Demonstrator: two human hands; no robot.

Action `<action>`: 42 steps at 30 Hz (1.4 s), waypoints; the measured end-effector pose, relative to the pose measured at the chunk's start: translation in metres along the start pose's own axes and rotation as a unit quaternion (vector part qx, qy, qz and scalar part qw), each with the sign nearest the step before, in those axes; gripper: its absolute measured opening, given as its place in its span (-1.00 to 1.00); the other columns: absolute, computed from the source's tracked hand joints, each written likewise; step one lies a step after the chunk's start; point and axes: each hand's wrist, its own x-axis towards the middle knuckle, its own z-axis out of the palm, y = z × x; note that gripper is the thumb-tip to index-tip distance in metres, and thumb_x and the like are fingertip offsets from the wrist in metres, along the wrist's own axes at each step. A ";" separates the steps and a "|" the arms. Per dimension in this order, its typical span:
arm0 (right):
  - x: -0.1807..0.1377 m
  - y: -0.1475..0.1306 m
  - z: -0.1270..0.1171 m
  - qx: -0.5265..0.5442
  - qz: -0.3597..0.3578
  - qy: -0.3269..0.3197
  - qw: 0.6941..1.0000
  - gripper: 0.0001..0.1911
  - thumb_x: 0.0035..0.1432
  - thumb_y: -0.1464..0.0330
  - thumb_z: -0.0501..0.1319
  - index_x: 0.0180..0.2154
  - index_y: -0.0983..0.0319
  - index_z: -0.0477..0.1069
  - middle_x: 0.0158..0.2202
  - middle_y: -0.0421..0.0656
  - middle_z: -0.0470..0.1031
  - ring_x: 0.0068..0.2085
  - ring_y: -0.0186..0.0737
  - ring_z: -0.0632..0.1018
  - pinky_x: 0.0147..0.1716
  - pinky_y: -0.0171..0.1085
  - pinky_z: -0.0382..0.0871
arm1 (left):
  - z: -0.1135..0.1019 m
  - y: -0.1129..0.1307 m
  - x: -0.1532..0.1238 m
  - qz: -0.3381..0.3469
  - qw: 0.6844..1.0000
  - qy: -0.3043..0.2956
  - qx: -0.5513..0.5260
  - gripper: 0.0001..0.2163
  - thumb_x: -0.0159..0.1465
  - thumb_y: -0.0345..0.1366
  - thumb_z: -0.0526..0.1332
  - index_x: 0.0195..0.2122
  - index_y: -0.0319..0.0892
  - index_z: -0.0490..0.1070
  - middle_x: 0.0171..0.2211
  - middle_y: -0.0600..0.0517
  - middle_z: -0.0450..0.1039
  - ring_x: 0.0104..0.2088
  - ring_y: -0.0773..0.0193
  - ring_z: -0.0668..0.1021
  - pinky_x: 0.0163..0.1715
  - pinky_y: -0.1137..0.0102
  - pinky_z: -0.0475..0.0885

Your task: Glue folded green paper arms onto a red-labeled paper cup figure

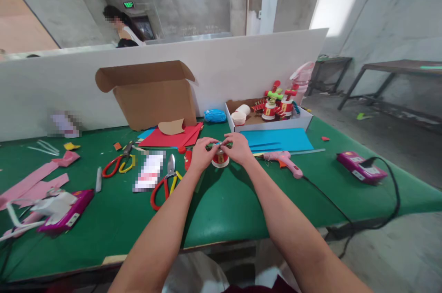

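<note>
A small red-and-white paper-cup figure stands upright on the green table in front of me, wide rim down. Dark green folded bits stick out at its sides, close to my fingers. My left hand and my right hand are closed in pinches that meet at the figure's top. A small bluish piece shows between the fingertips, but its shape is mostly hidden. Left of the figure lies a red item, partly behind my left hand. A pink glue gun rests to the right of my right hand.
Red-and-yellow-handled scissors, pliers, red card and blue sheets lie around. A white box holds similar figures behind. Purple power strips sit at both sides, with trailing cables. A person is beyond the white partition.
</note>
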 end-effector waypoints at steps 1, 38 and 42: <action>0.000 0.000 0.000 0.002 0.005 -0.004 1.000 -0.95 0.00 0.38 0.30 -0.46 0.16 0.56 -0.07 -0.10 0.55 0.05 -0.05 0.46 0.12 0.03 0.20 | 0.000 0.000 0.000 -0.002 1.000 0.000 0.001 -0.93 0.18 -0.33 0.24 -0.36 -0.12 0.52 -0.31 0.02 0.57 -0.19 0.18 0.53 -0.13 0.29 0.43; -0.006 -0.019 0.002 -0.040 0.039 0.008 0.998 -0.95 -0.10 0.38 0.30 -0.47 0.19 0.47 0.02 -0.06 0.49 0.13 0.01 0.40 0.15 0.06 0.14 | 0.001 -0.001 -0.001 -0.002 1.000 0.000 -0.005 -0.93 0.19 -0.33 0.24 -0.33 -0.11 0.52 -0.30 0.02 0.58 -0.19 0.21 0.55 -0.13 0.31 0.45; -0.008 -0.026 0.001 -0.040 0.072 0.013 0.996 -0.96 -0.07 0.37 0.29 -0.50 0.20 0.46 -0.02 -0.06 0.51 0.10 -0.01 0.41 0.14 0.04 0.15 | 0.000 0.000 0.000 -0.003 1.000 -0.001 -0.003 -0.93 0.18 -0.34 0.24 -0.34 -0.12 0.52 -0.30 0.02 0.58 -0.20 0.21 0.55 -0.13 0.32 0.46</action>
